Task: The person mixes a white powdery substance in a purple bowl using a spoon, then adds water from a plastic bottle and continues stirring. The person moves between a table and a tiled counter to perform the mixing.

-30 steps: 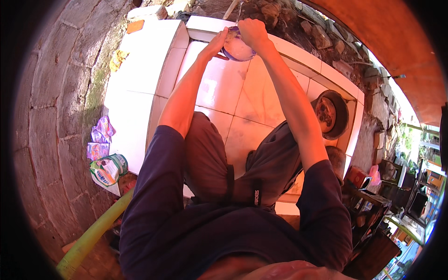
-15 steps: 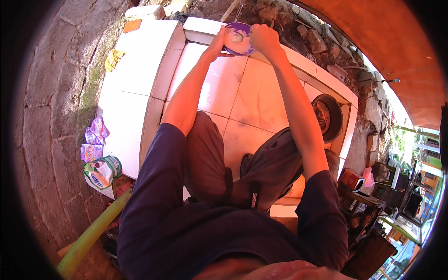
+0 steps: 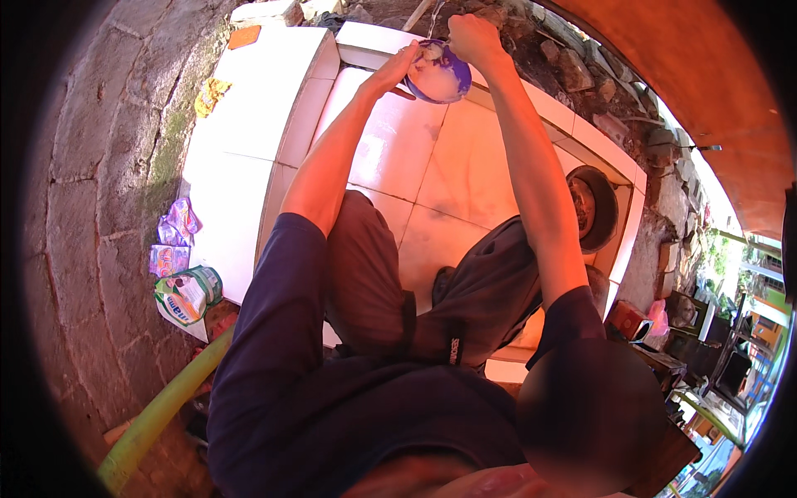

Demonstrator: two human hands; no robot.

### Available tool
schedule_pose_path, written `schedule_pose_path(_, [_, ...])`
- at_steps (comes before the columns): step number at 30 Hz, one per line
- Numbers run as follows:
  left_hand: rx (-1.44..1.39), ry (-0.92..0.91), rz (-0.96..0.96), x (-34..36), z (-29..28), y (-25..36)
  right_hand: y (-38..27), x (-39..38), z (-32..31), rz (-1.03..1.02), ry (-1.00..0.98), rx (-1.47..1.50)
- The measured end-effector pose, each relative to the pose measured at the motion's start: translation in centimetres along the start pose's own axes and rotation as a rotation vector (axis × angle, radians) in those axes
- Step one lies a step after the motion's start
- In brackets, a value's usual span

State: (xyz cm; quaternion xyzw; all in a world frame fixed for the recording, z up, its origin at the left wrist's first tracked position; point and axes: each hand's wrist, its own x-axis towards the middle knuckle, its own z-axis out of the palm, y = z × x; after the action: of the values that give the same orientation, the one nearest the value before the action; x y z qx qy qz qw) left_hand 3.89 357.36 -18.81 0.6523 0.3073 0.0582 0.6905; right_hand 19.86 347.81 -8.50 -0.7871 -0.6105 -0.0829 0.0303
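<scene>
At the far edge of the tiled basin I hold a purple bowl (image 3: 459, 70) with a pale, whitish inside. My left hand (image 3: 393, 70) grips its left rim, thumb toward the top. My right hand (image 3: 473, 37) is closed just above the bowl's right rim. Its curled fingers hide whatever is in them, if anything. A thin, shiny strand that looks like running water (image 3: 434, 17) comes down at the bowl's far side. Both arms are stretched forward over my bent knees.
A dark round pot (image 3: 610, 207) stands in the basin's right corner. On the white ledge (image 3: 237, 124) at left lie an orange block (image 3: 244, 37) and a yellow cloth (image 3: 212, 97). Purple packets (image 3: 178, 222) and a green-white pouch (image 3: 189, 295) lie beside it. Rocks (image 3: 573, 70) line the far side.
My right hand has risen a little away from the bowl's rim. The bowl has tilted and shifted slightly right, showing more of its inside. My left hand keeps its hold.
</scene>
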Motion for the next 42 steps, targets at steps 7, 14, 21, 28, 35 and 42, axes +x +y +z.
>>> schedule_pose_path(7, [0.072, 0.035, 0.025, -1.5, -0.3, 0.2, -3.8, -1.1, -0.4, -0.154, 0.115, -0.019])
schedule_pose_path(14, [-0.065, -0.044, -0.013, -1.8, 0.2, -0.5, -3.3, -4.6, 1.2, -0.151, 0.252, -0.001])
schedule_pose_path(21, [-0.265, -0.043, 0.095, -1.7, 2.6, 0.4, -0.3, -6.3, -0.4, 0.148, 0.076, 0.131])
schedule_pose_path(28, [-0.265, 0.022, 0.066, -1.2, 2.5, 0.6, 1.3, -5.4, 0.6, 0.192, 0.17, 0.428])
schedule_pose_path(35, [-0.314, 0.156, 0.035, 0.0, 2.1, -0.5, 3.7, -3.8, 3.9, 0.283, 0.224, 0.973])
schedule_pose_path(42, [-0.457, 0.201, 0.065, -1.2, 0.7, -0.5, 3.9, -7.2, 4.5, 0.498, -0.03, 1.38])
